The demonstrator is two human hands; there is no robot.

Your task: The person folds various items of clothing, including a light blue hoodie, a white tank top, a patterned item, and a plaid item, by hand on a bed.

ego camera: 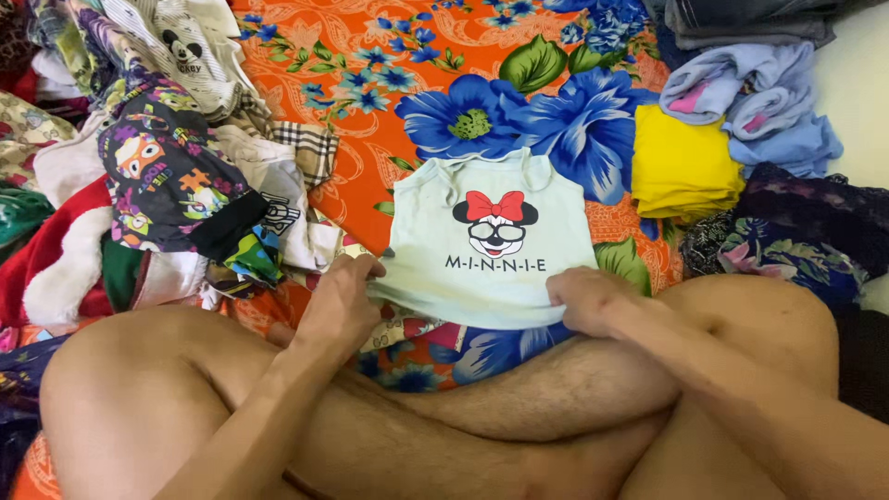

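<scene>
Your left hand [338,301] pinches the bottom hem of the pale tank top [491,245] at seven o'clock, fingers curled shut. Your right hand [588,301] grips the hem at five o'clock, knuckles up, with the top lying flat on the flowered sheet [370,56] above your crossed legs.

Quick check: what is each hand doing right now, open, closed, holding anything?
Left hand: closed, pinching the bottom hem of the pale top.
Right hand: closed, gripping the same hem.

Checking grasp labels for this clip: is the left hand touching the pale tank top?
Touching. The head view shows the left hand pinching the lower left hem of the pale tank top, fingers curled over the fabric edge with no gap.
</scene>
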